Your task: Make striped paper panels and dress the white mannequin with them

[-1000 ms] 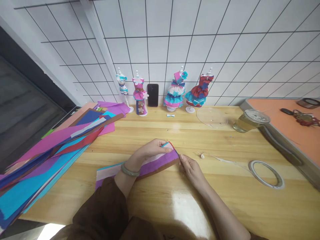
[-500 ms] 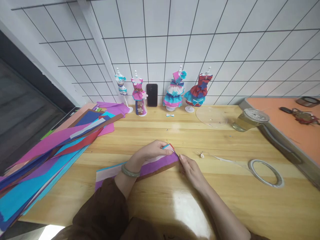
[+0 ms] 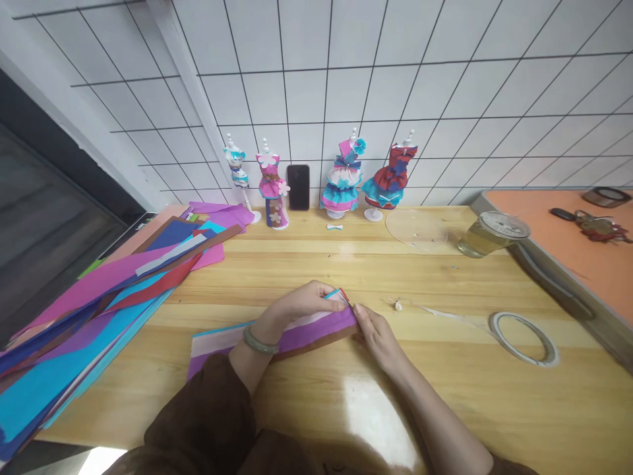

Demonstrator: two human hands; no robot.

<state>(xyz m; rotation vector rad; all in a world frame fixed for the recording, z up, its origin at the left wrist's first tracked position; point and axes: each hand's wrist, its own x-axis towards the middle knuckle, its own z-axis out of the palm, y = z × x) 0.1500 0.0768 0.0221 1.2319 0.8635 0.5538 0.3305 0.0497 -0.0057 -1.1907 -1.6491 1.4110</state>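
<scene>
A long layered strip of crepe paper (image 3: 316,334), purple with pale pink, blue and brown bands, lies slantwise in front of me. My left hand (image 3: 309,300), with a bangle (image 3: 260,340) at the wrist, is closed on the strip near its right end, where small blue and red edges show. At that same end, my right hand (image 3: 373,330) pinches the corner between thumb and finger. Both sets of fingertips are close together. Whether a small tool sits in the right fingers is too small to tell. The forearm and sleeve cover part of the strip's left side.
Coloured paper sheets (image 3: 113,290) are piled at left. Small dressed mannequins (image 3: 341,178) and a phone (image 3: 299,188) stand along the tiled wall. On the right are a tape roll (image 3: 524,356), a pearl-like bead (image 3: 398,305), a lidded cup (image 3: 494,234) and an orange surface (image 3: 588,264) with keys (image 3: 601,227).
The view has shifted slightly. Both hands stay at the strip's right end, with the left fingers a little closer to the right ones.
</scene>
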